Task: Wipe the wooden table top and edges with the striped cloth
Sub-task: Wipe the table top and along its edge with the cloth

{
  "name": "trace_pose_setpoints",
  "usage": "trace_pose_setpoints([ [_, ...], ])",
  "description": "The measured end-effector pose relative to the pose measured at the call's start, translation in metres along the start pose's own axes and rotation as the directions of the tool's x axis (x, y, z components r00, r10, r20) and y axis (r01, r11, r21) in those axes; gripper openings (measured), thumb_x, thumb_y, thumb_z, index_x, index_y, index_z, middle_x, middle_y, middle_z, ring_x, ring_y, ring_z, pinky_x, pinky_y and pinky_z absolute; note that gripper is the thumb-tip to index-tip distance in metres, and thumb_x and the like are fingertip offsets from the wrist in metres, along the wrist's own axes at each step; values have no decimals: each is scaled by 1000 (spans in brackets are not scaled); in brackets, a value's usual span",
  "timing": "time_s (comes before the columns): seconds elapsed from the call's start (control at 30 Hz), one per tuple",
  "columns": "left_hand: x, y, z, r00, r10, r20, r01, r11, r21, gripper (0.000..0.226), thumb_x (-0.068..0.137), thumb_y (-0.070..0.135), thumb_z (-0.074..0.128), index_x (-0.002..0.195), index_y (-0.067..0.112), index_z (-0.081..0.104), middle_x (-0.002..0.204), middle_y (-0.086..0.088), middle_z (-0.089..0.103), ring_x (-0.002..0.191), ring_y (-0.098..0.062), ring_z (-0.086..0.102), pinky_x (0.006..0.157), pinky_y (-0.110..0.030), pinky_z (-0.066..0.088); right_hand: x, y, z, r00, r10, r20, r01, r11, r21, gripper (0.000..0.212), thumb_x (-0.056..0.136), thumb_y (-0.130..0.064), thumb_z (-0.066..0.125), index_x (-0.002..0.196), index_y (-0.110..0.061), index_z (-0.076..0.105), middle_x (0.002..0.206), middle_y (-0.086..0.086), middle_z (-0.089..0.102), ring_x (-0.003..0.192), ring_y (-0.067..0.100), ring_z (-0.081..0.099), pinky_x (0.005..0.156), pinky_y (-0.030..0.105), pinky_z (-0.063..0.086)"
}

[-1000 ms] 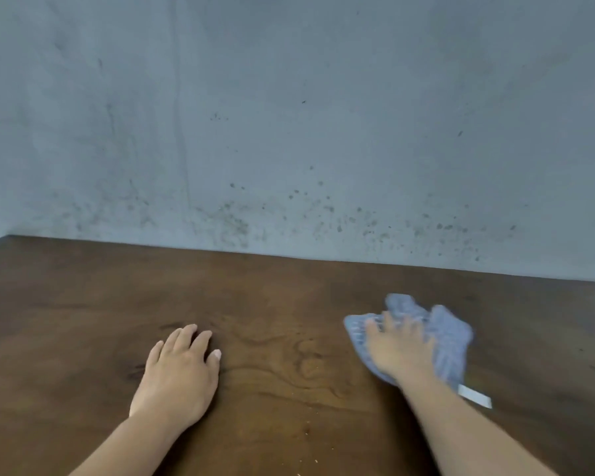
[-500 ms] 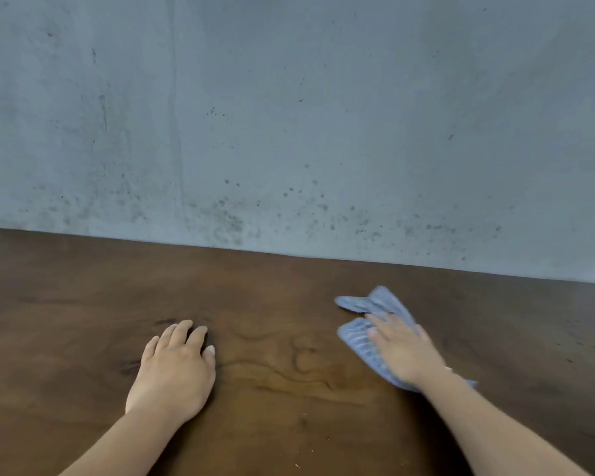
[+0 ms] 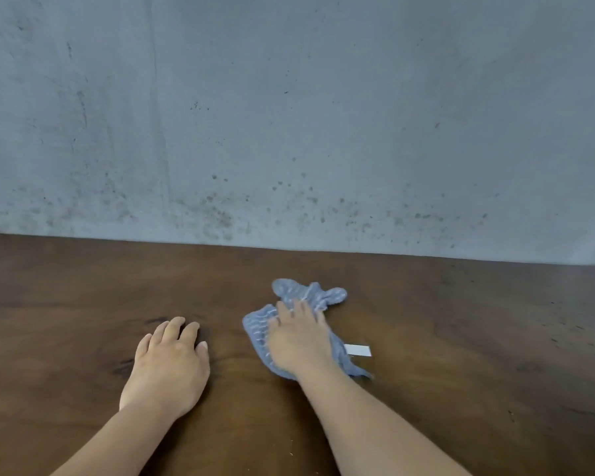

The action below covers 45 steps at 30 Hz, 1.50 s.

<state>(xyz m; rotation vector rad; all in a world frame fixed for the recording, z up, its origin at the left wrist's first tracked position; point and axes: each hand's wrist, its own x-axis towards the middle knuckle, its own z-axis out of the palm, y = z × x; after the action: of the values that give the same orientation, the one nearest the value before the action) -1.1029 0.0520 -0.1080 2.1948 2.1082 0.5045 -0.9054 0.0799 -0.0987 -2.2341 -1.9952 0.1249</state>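
Lying bunched on the dark wooden counter [image 3: 461, 321], right of centre and well short of the far edge: striped cloth [image 3: 306, 295], pale blue with thin white stripes, crumpled into uneven folds. Showing a lobed, rumpled end beyond the fingertips and a flatter striped portion at the left of the palm. Trailing a white label [image 3: 358, 350] at its right side, lying flat on the wood. Pressing down on the cloth: right hand [image 3: 298, 341], fingers straight and spread, palm flat on the fabric. Resting on bare wood just beside the cloth, not touching it: left hand [image 3: 169, 367], palm down, fingers relaxed and close together. Standing behind the counter: speckled grey wall [image 3: 289, 115].
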Motion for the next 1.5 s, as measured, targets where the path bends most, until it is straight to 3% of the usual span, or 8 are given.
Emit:
trace_pose_setpoints([
  [0.07, 1, -1, -1, 1000, 0, 8, 0, 1000, -6, 52, 100, 42, 22, 149, 24, 27, 158, 2, 19, 146, -17, 12, 120, -35, 11, -14, -33, 1, 975, -219, 49, 219, 976, 8, 55, 104, -40, 12, 157, -25, 14, 165, 1, 6, 151, 17, -1, 122, 43, -4],
  [0.2, -1, -2, -1, 1000, 3, 0, -3, 1000, -1, 51, 100, 43, 26, 147, 24, 31, 156, 3, 23, 145, -16, 15, 119, -34, 13, -22, 13, -12, 961, -263, 82, 262, 965, 27, 52, 105, -42, 14, 155, -31, 17, 164, -7, 10, 150, 11, 3, 121, 39, -2],
  [0.37, -3, -2, -6, 1000, 2, 23, -1, 999, -38, 51, 100, 43, 28, 147, 24, 32, 157, 3, 23, 145, -15, 14, 119, -32, 11, -30, 160, -38, 997, 66, 46, -60, 990, -127, 50, 105, -41, 15, 154, -30, 24, 162, -10, 17, 149, 14, 13, 118, 41, 16],
  [0.57, -15, -13, -24, 998, 48, 44, -42, 991, -128, 48, 99, 42, 38, 144, 24, 39, 156, 4, 25, 144, -13, 19, 118, -29, 16, -51, 292, -49, 855, 518, -31, -519, 852, -63, 63, 96, -49, 13, 153, -28, 27, 161, -2, 25, 147, 22, 23, 118, 53, 18],
  [0.73, -43, -42, -34, 1000, 9, -3, -9, 997, -75, 51, 98, 47, 36, 145, 27, 36, 156, 5, 23, 145, -12, 16, 118, -30, 14, -53, 221, -45, 879, 477, -22, -477, 876, -78, 59, 100, -43, 17, 157, -26, 18, 163, 4, 16, 149, 23, 15, 120, 48, 13],
  [0.87, -54, -48, -31, 1000, -1, 4, 1, 998, -58, 54, 99, 50, 29, 147, 28, 31, 156, 6, 20, 145, -11, 11, 119, -30, 8, -49, 105, -26, 993, 115, -11, -115, 992, -58, 55, 103, -42, 16, 156, -30, 17, 164, 2, 15, 151, 19, 9, 121, 43, 8],
  [1.07, -56, -46, -28, 1000, -2, -16, 2, 1000, -25, 51, 100, 46, 24, 148, 27, 27, 155, 5, 18, 145, -12, 9, 120, -33, 6, -25, -55, 5, 953, -289, 91, 291, 957, -6, 56, 103, -48, 11, 157, -33, 10, 165, -2, 3, 151, 16, -3, 122, 42, -1],
  [1.5, -51, -51, -26, 999, 28, -15, -29, 998, -53, 44, 101, 28, 31, 143, 20, 38, 151, -1, 32, 141, -18, 24, 117, -36, 18, -156, -105, 7, 950, -275, 144, 283, 959, -33, 54, 103, -46, 10, 156, -36, 2, 165, 3, -8, 150, 28, -15, 119, 55, -8],
])
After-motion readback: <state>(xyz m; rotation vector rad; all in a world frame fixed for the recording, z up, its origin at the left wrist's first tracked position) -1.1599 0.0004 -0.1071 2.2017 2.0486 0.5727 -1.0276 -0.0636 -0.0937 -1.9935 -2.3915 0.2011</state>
